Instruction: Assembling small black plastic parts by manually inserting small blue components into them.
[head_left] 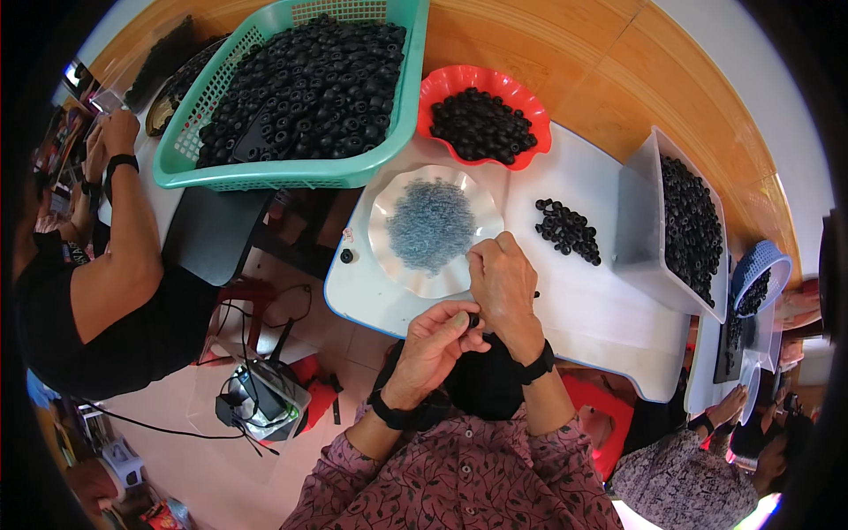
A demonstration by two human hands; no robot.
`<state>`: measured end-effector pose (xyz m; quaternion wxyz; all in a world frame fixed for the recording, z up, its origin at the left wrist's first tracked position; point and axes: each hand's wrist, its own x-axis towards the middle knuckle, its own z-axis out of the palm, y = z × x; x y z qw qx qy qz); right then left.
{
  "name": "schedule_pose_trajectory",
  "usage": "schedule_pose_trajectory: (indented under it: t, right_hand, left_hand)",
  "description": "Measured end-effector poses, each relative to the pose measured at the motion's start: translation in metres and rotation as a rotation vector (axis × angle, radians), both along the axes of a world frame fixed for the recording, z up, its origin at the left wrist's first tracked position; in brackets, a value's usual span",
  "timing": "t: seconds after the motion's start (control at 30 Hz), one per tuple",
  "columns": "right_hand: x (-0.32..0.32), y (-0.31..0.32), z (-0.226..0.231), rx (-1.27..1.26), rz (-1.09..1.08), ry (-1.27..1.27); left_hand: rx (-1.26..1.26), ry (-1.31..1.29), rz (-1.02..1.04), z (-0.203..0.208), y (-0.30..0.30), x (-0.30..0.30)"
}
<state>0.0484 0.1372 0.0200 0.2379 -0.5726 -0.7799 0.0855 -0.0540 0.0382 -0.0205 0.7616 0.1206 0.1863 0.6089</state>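
My left hand [430, 352] pinches a small black ring-like part [473, 320] between thumb and fingers, just off the table's near edge. Right above it is my right hand [502, 278], its fingers curled together at the right rim of a white scalloped plate [389, 261]. Whatever those fingertips may hold is hidden. On the plate lies a heap of tiny clear bluish pieces [431, 224]. A small pile of black parts [566, 231] sits on the white table to the right. Another black part, partly covered, shows beside my right hand.
A green basket [412, 106] full of black ring-like parts stands at the back left; next to it is a red bowl [537, 113] of black parts. A clear bin [638, 225] of them is at the right. One loose part [346, 256] lies near the left edge. People sit on both sides.
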Motion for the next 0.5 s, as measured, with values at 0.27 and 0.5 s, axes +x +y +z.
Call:
schedule_pose_trajectory:
  t: [0.27, 0.5]
  right_hand:
    - [0.011, -0.009, 0.008, -0.123, -0.006, 0.096]
    - [0.027, -0.015, 0.005, -0.184, -0.009, 0.382]
  left_hand:
    - [-0.021, 0.008, -0.005, 0.004, 0.000, -0.001]
    - [-0.027, 0.002, -0.012, 0.004, 0.000, 0.000]
